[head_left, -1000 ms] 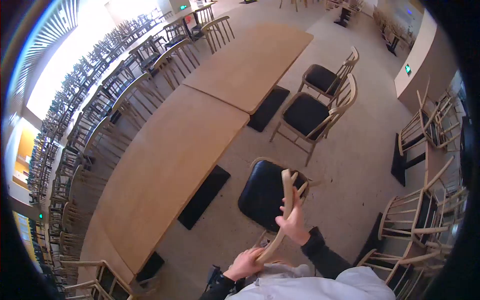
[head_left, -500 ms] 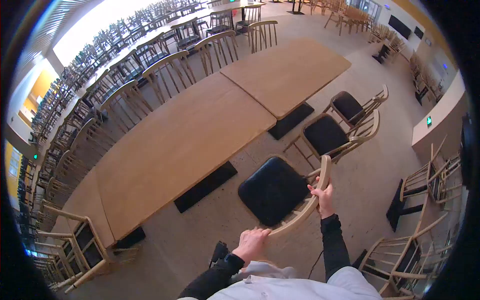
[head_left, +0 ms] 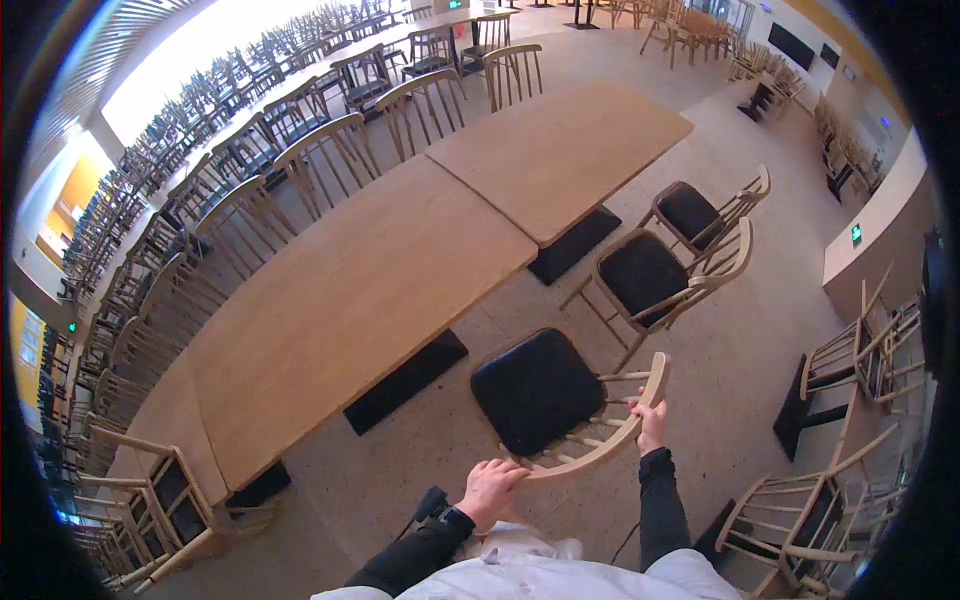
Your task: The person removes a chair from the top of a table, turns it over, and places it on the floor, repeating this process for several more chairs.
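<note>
Both my hands are on the curved top rail of a wooden chair [head_left: 538, 390] with a black padded seat. My left hand [head_left: 492, 488] grips the rail's near left end, fingers over the wood. Farther right, my right hand [head_left: 650, 424] is wrapped around the rail near its other end. The chair's seat faces a long wooden table [head_left: 370, 290] and stands apart from its edge. Beyond it are a second chair [head_left: 643, 275] and a third chair [head_left: 690, 212], both on the same side of the table.
Several chairs [head_left: 325, 160] line the table's far side. Chairs tipped on their sides [head_left: 170, 500] rest at its near left end. On the right, upturned chairs [head_left: 790, 515] lie on another table. Black table bases [head_left: 405, 382] stick out below the tabletop.
The chair has tilted or turned slightly, its back rail lowering toward me and showing more spindles. Both hands have moved with it. The view has shifted a little.
</note>
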Tool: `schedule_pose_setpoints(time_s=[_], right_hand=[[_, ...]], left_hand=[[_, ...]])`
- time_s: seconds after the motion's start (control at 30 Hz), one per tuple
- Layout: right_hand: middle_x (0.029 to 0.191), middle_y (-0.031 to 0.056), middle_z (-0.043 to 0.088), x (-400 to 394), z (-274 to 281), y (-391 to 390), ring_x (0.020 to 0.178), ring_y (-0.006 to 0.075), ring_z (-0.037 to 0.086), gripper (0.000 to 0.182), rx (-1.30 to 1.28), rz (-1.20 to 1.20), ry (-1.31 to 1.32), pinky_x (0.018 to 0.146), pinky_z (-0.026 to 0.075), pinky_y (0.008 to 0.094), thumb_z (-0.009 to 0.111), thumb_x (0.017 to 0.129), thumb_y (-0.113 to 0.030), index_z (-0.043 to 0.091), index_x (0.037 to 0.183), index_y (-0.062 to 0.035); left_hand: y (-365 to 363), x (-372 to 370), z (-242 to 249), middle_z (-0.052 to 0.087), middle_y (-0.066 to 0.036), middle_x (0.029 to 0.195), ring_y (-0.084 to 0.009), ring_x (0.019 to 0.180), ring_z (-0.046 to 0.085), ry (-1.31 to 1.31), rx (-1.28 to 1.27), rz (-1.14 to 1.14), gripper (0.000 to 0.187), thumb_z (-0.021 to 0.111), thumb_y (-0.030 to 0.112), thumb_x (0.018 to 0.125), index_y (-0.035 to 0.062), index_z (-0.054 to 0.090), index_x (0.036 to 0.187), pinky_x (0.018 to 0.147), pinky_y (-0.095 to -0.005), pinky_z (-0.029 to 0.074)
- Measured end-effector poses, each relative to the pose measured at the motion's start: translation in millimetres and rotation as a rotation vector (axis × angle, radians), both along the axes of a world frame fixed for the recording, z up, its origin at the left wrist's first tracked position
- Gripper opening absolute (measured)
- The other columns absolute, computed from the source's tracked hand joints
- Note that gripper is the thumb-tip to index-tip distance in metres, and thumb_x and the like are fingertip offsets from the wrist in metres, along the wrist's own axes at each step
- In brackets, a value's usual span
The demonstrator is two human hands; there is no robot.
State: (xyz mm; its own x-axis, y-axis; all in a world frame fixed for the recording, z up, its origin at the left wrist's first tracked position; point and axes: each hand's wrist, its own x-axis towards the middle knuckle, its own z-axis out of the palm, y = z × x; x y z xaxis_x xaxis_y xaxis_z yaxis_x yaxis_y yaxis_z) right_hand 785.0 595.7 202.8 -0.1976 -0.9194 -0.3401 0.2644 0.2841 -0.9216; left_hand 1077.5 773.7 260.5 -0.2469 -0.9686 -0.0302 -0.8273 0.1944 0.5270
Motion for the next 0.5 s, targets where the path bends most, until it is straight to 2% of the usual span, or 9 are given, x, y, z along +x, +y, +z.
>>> schedule_pose_setpoints(time_s=[0.2, 0.3, 0.4, 0.47, 0.5], right_hand=[[0.108, 0.0103, 0.049, -21.8, -22.9, -16.5, 0.082, 0.0220, 0.055, 0.054, -0.026, 0.004, -0.003, 0.073, 0.051, 0.0295, 0.048, 0.057, 0.007, 0.043, 0.110, -0.0020], [0.109, 0.0108, 0.050, -22.4, -20.5, -17.6, 0.084, 0.0232, 0.055, 0.053, -0.029, 0.024, 0.033, 0.074, 0.051, 0.0303, 0.048, 0.058, 0.006, 0.042, 0.110, -0.0012], [0.110, 0.0108, 0.050, -28.0, -28.2, -17.8, 0.083, 0.0238, 0.055, 0.054, 0.014, 0.047, 0.078, 0.073, 0.050, 0.0314, 0.047, 0.058, 0.006, 0.042, 0.112, -0.0015], [0.111, 0.0094, 0.052, -37.3, -46.9, -22.8, 0.078, 0.0206, 0.056, 0.058, -0.014, 0.020, 0.050, 0.070, 0.047, 0.0326, 0.049, 0.058, 0.006, 0.041, 0.115, -0.0012], [0.112, 0.0101, 0.051, -39.8, -47.8, -24.9, 0.083, 0.0220, 0.055, 0.059, -0.015, 0.061, 0.055, 0.074, 0.047, 0.0332, 0.049, 0.059, 0.006, 0.040, 0.117, -0.0014]], left_hand=[[-2.1, -15.1, -17.2, 0.060, -0.001, 0.104, -0.0222, 0.096, 0.057, 0.112, 0.100, -0.007, 0.032, 0.060, 0.015, 0.071, 0.0173, 0.062, 0.103, 0.075, -0.0348, 0.048], [0.2, -16.0, -15.3, 0.059, -0.002, 0.106, -0.0212, 0.099, 0.055, 0.115, 0.155, 0.012, 0.035, 0.059, 0.015, 0.073, 0.0162, 0.059, 0.109, 0.081, -0.0324, 0.047], [12.8, -2.9, -24.4, 0.059, -0.004, 0.107, -0.0230, 0.101, 0.054, 0.268, 0.108, 0.138, 0.034, 0.058, 0.016, 0.075, 0.0142, 0.059, 0.109, 0.084, -0.0343, 0.046], [23.3, 15.7, -20.2, 0.058, -0.006, 0.108, -0.0242, 0.102, 0.054, 0.284, 0.123, 0.242, 0.033, 0.057, 0.017, 0.077, 0.0132, 0.058, 0.109, 0.084, -0.0353, 0.046], [29.6, 27.2, -17.6, 0.058, -0.007, 0.109, -0.0255, 0.102, 0.054, 0.306, 0.138, 0.317, 0.032, 0.057, 0.018, 0.078, 0.0122, 0.058, 0.110, 0.085, -0.0363, 0.045]])
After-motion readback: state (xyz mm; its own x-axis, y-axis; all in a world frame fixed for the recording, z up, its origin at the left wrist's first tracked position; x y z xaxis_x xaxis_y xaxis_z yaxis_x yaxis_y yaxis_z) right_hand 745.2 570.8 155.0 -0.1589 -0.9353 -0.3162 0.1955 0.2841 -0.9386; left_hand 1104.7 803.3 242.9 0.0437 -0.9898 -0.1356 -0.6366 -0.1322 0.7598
